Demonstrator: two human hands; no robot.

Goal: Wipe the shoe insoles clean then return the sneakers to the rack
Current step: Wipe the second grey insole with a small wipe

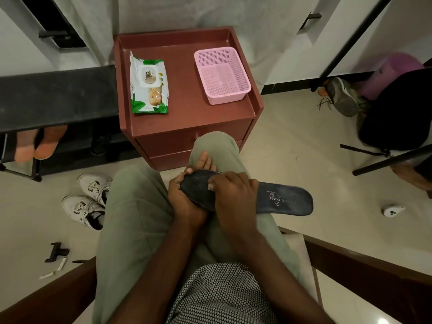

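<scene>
A dark insole (280, 202) with white print lies across my lap, heel end pointing right. My left hand (184, 199) holds its toe end, thumb on top and fingers underneath. My right hand (233, 195) grips the insole's middle from above, fingers curled over it; I cannot tell whether a wipe is under it. Two white sneakers (87, 199) sit on the floor to my left. The black shoe rack (58, 97) stands at the left. A green and white pack of wipes (148, 87) lies on the maroon bedside cabinet (184, 113).
An empty pink basket (222, 74) stands on the cabinet's right side. A grey sneaker (341, 97) and a dark bag (397, 113) are at the right wall. A crumpled white scrap (392, 210) lies on the floor to the right. Wooden chair arms flank me.
</scene>
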